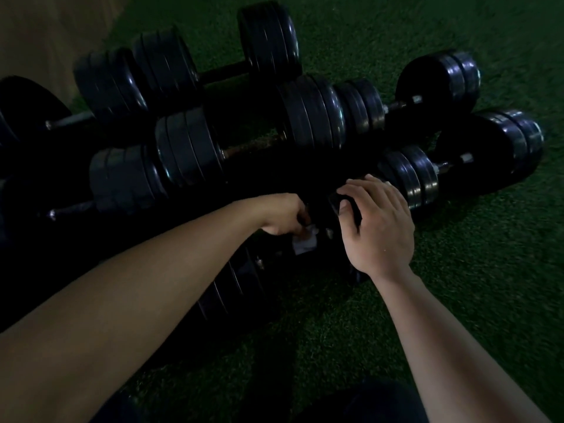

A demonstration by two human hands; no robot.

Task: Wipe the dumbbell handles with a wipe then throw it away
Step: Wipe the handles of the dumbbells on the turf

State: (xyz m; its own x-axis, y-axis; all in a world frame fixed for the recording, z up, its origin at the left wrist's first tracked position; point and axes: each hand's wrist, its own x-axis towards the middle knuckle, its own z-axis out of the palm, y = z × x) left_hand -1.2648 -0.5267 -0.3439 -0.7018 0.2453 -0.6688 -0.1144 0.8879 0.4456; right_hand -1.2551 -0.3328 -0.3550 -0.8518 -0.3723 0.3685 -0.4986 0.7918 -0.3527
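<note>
Several black dumbbells lie in rows on green turf. The nearest dumbbell [232, 288] lies just in front of me, its handle mostly hidden in shadow. My left hand [282, 216] is closed around a white wipe [305, 244] and presses it against that handle. My right hand [378, 222] rests on top of the dumbbell's right weight plates [343, 203], fingers curled over the edge and thumb on the near side. The scene is dim and slightly blurred.
More dumbbells [308, 114] are packed behind and to the left, with two smaller ones [439, 83] at the right. Green turf [488, 270] spreads to the right and front. A pale floor strip [45, 35] shows at top left.
</note>
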